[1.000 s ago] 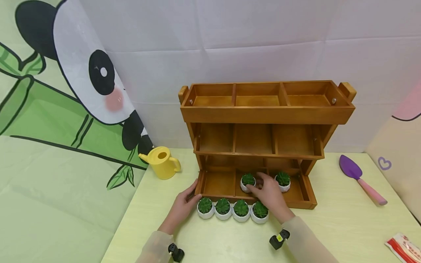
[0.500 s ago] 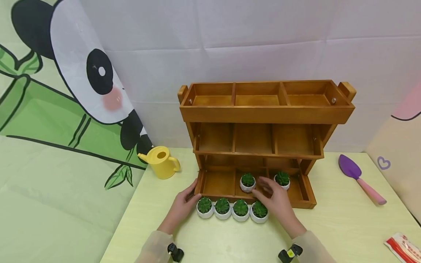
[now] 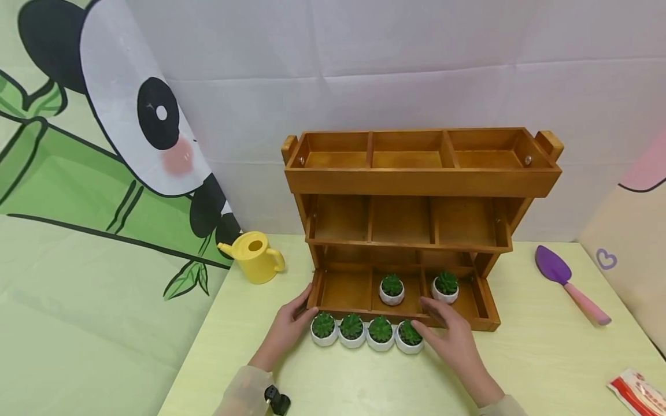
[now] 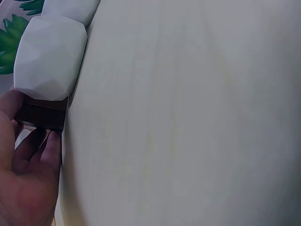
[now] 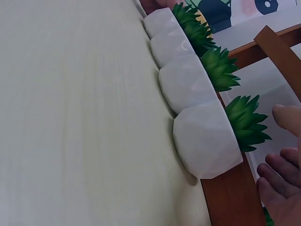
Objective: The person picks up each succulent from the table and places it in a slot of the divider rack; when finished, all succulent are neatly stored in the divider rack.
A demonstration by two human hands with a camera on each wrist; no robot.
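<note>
Rightmost potted succulent (image 3: 409, 337) stands on the table (image 3: 354, 387), ending the front row, near the right hand (image 3: 454, 342).
It looks light, its white pot stiff and perhaps slippery; the pot's sides seem the best hold. The right hand is spread, holding nothing; the left hand (image 3: 285, 329) grips the wooden shelf (image 3: 421, 182) at its lower left corner, some fingertips hidden. The right wrist view crops the right hand.
</note>
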